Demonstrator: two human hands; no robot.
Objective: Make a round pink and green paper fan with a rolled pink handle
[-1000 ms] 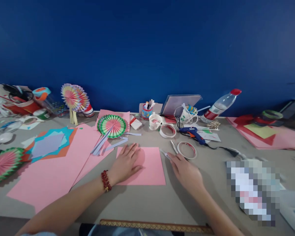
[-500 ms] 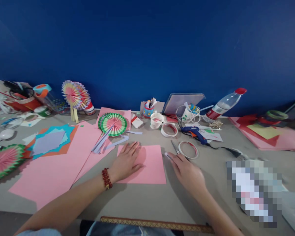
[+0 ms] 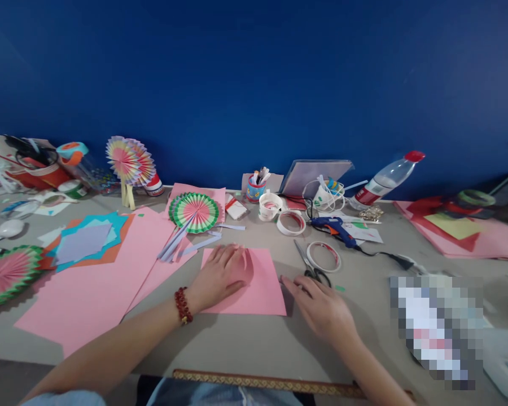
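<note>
A pink sheet of paper [image 3: 260, 287] lies in front of me on the grey table. My left hand [image 3: 220, 279] rests flat on its left part, fingers stretched out, with a beaded bracelet at the wrist. At the sheet's right edge is my right hand [image 3: 324, 307], its fingers bent and the index fingertip close to the paper. Whatever slim thing it grips is mostly hidden under the fingers. Just beyond that hand lie black-handled scissors [image 3: 309, 265] and a roll of white tape [image 3: 324, 256].
Large pink sheets [image 3: 97, 299] and stacked coloured paper [image 3: 84, 242] lie to the left, near a green-edged paper fan [image 3: 195, 212]. Behind stand a pen cup [image 3: 256, 190] and a tilted bottle [image 3: 385, 180]. A blue glue gun [image 3: 336, 228] lies right of centre.
My right hand has drawn a little toward me along the sheet's right edge, uncovering the scissors' handles. The pale tip seen at its fingers before is now hidden. My left hand stays put.
</note>
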